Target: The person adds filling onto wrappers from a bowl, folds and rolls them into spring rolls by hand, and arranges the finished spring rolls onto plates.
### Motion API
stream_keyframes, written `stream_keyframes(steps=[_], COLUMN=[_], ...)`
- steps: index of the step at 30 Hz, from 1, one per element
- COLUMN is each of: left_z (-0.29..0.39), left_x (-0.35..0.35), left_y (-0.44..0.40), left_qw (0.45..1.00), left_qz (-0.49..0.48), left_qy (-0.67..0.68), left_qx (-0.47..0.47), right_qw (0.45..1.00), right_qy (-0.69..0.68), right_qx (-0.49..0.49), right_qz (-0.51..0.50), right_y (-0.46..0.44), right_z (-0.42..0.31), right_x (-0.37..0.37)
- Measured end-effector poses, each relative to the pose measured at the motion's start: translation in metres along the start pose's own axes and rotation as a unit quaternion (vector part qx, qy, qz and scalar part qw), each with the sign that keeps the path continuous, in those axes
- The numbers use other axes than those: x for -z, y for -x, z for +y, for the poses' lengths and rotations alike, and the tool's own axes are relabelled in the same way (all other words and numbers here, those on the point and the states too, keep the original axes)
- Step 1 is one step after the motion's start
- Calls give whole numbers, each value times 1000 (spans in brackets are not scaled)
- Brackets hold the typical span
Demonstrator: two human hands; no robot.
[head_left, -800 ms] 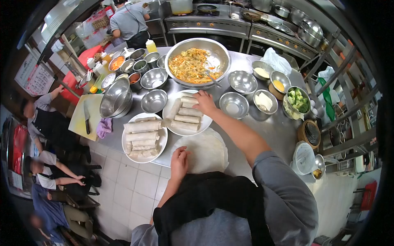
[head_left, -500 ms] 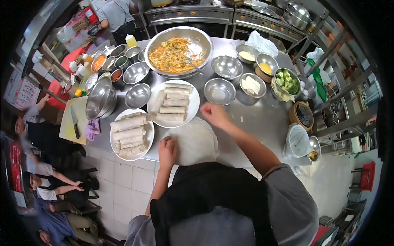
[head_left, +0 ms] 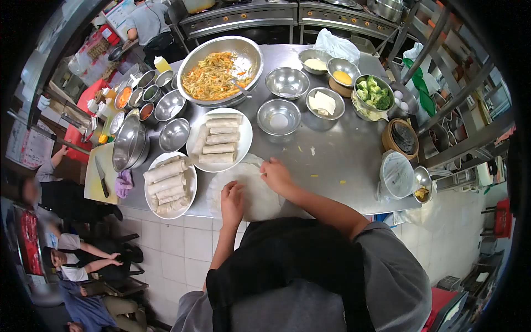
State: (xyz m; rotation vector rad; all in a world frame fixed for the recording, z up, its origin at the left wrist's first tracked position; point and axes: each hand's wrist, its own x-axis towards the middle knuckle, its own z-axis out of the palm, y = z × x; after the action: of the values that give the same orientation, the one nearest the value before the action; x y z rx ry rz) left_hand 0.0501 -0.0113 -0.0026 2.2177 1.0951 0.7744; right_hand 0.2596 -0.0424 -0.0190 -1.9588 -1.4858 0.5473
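Round, thin, pale spring roll wrappers (head_left: 253, 193) lie at the near edge of the steel table. On their left side rests my left hand (head_left: 232, 202), its fingers loosely bent and apart. My right hand (head_left: 278, 176) is at their upper right edge, fingertips pressed together on a wrapper; the exact grip is partly hidden. Beside my left hand, one white plate (head_left: 193, 195) carries several rolled spring rolls (head_left: 167, 170). Just above the wrappers, another white plate (head_left: 247, 145) holds more spring rolls (head_left: 220, 148) in a row.
A large steel bowl (head_left: 258, 55) of shredded vegetable filling (head_left: 213, 74) stands at the back. Small bowls surround it, one with broccoli (head_left: 375, 93). A knife (head_left: 102, 176) lies on a cutting board (head_left: 91, 188) at left. Other people (head_left: 88, 254) sit beyond the table.
My right hand has come down and left from beside the plate onto the wrappers' edge. My left hand stays on their left side. The camera view has shifted slightly.
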Motion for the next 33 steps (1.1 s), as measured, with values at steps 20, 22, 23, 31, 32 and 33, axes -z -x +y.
stream_keyframes(steps=[20, 22, 23, 31, 32, 33], left_z=[15, -7, -17, 24, 17, 26], left_x=[69, 86, 90, 96, 82, 72], left_y=[-23, -24, -25, -30, -38, -52], left_qw=[990, 974, 961, 860, 820, 835], left_qz=[-117, -215, -265, -145, -168, -162], left_qy=[-37, -63, -77, 458, 514, 494], left_qx=[-71, -16, 10, 173, 188, 178], right_qw=[910, 914, 916, 819, 819, 799], right_qy=[-295, -276, -267, -556, -563, -593], right_qx=[181, 182, 182, 7, -17, -48], right_qz=[-229, -236, -238, -143, -111, -86], right_y=[23, 27, 29, 38, 44, 51], right_z=[-57, -72, -75, -36, -25, -17], right_x=[29, 47, 53, 137, 148, 161])
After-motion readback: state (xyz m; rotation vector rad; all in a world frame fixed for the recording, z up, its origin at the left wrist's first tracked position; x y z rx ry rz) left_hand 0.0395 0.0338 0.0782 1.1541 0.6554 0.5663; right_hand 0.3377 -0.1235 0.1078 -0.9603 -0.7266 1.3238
